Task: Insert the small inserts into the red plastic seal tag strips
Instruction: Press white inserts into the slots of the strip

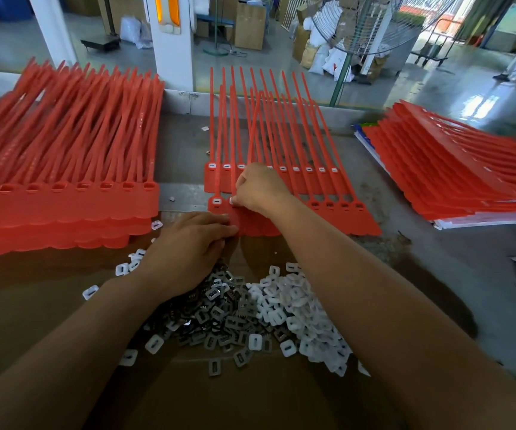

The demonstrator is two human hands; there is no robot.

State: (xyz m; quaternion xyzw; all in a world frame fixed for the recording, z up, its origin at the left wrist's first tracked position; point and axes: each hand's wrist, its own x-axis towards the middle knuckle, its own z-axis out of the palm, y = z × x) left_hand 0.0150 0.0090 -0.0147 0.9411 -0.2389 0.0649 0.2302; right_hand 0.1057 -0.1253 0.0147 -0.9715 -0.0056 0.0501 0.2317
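Fingers [221, 231] of the left hand [193, 243], reaching over two heaps, grey inserts [219, 308] and white inserts [300, 308], press nearly straight on the near tag strip [312, 223]. Right hand [259, 189], curled, pinches a white insert [232, 200] at its socket. Second strip [306, 181] behind; one stack far left [64, 209], one far right [452, 172].

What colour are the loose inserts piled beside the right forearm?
The inserts are white, clearest in the head view.
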